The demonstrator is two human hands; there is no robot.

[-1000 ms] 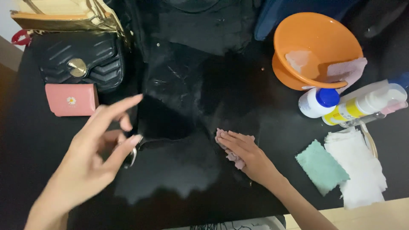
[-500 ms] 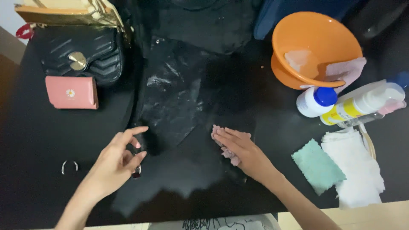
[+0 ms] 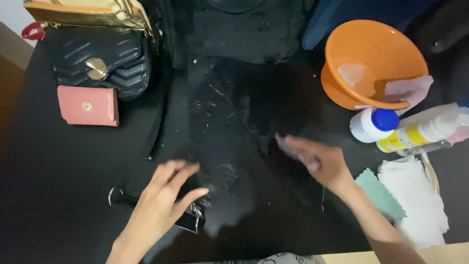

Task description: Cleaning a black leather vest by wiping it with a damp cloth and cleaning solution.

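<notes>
A black table (image 3: 58, 186) filled the view, and on it lay a large black leather bag (image 3: 229, 127), flat and scuffed, reaching from the far edge toward the person. At the right rear stood an orange bowl (image 3: 373, 58) with a pinkish cloth (image 3: 408, 90) over its rim. At the left rear sat a black quilted purse (image 3: 100, 61) with a round gold clasp, a gold bag (image 3: 83, 12) behind it and a pink wallet (image 3: 88, 105) just in front. White tissues (image 3: 415, 200) and a green cloth (image 3: 381, 193) lay at the right front, beside a white bottle with a blue cap (image 3: 372, 124) and a yellow-labelled bottle (image 3: 420, 134). The left hand (image 3: 163, 203) rested with loosely spread fingers on the bag's black strap and metal clasp (image 3: 195, 217), pressing rather than gripping. The right hand (image 3: 315, 159), blurred, lay flat on the bag's surface; whether it held anything under the palm could not be told.
</notes>
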